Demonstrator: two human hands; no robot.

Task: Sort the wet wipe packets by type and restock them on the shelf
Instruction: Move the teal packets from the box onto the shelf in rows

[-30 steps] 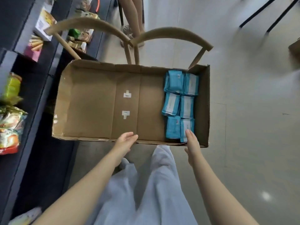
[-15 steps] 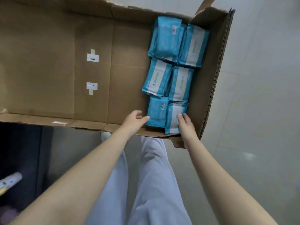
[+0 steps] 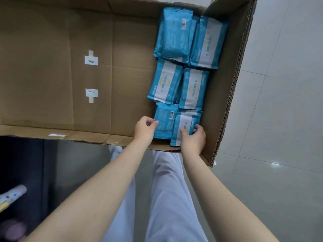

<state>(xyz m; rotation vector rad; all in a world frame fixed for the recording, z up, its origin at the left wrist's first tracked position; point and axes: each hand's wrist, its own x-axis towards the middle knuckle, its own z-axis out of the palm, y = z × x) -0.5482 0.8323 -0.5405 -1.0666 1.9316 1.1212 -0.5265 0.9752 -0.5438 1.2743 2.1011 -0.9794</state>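
- We now have both hands inside the cardboard box (image 3: 52, 75), at the near end of the blue stack. A second ago they hovered at the box's near rim.
- Left hand (image 3: 145, 130): thumb and fingers curled onto the left edge of the near-left packet (image 3: 163, 123), the one lying barcode side up. It looks like a light pinch, not a full wrap.
- Right hand (image 3: 193, 138): fingers closed round the lower right corner of the near-right packet (image 3: 185, 126), label side up, thumb on its face.
- Both packets seem gripped but not lifted; they lie against the box floor and the near wall.
- The other wet wipe packets (image 3: 183, 67) sit in two columns against the box's right wall, touching one another.
- Compared with half a second back, the left hand has moved from just beside the packet to contact with it, and the camera has come closer.
- Our reading: pick-up of the first pair is under way; sorting and shelving are not yet begun.
- No shelf shows clearly in this view.
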